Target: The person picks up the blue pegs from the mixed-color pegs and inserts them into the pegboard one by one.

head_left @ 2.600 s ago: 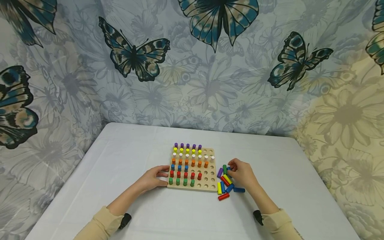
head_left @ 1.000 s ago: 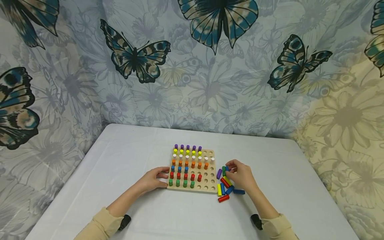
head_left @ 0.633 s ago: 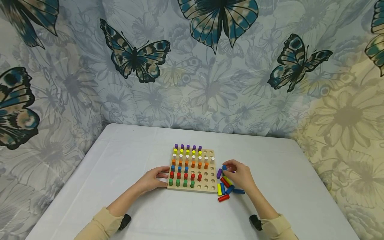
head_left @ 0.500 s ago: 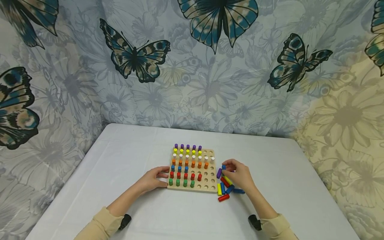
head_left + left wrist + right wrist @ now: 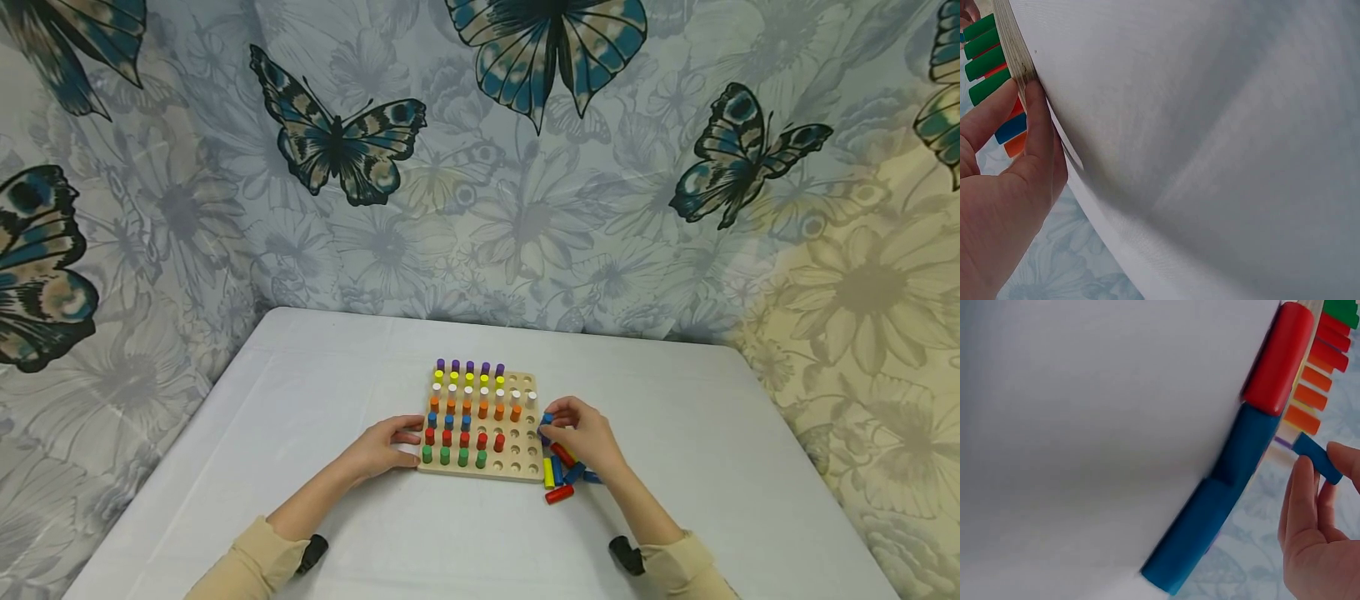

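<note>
My right hand (image 5: 588, 435) pinches a blue peg (image 5: 1316, 457) between thumb and fingers, just off the right edge of the wooden pegboard (image 5: 480, 473). In the right wrist view the peg is tilted and clear of the other pegs. My left hand (image 5: 378, 448) holds the board's left edge near its front corner, with fingertips (image 5: 1034, 94) against the wood beside a green peg (image 5: 988, 86). Rows of purple, yellow, white, orange, blue, red and green pegs stand in the board. The blue row (image 5: 449, 422) has three pegs at its left end, with open holes to their right.
Loose pegs lie on the white table (image 5: 360, 533) right of the board: a red peg (image 5: 559, 495), a yellow peg (image 5: 548, 473), a blue peg (image 5: 574, 473) and others, some partly hidden under the right hand. A patterned wall (image 5: 517, 233) stands behind the table.
My right hand has picked a blue peg from the far side of the loose pile and carried it left toward the board. The left hand has stayed at the board's edge.
</note>
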Tool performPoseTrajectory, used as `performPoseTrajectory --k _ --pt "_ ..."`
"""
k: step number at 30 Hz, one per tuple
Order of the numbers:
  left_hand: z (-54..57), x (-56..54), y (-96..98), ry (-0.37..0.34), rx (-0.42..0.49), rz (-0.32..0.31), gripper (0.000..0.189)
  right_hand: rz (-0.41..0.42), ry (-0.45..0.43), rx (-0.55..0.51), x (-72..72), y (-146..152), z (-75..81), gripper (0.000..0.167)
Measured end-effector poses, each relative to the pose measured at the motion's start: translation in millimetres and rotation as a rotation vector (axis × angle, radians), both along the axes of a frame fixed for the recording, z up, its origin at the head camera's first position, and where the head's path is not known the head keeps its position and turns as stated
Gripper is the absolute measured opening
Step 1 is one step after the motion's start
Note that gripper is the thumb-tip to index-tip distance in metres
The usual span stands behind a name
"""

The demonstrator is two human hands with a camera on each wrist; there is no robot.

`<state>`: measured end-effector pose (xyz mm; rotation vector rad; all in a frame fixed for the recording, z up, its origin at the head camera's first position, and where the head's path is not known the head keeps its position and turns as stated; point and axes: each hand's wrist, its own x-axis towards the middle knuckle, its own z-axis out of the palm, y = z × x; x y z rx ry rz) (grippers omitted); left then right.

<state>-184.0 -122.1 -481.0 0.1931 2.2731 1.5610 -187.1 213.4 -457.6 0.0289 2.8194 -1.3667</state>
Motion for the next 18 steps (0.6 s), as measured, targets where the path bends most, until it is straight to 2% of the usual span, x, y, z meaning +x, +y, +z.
performPoseTrajectory --k 18 --pt "-1.6 -0.3 -0.5 0.006 0.009 -0.005 0.069 0.069 -0.002 -0.093 -2.4 -28.6 1.8 0.023"
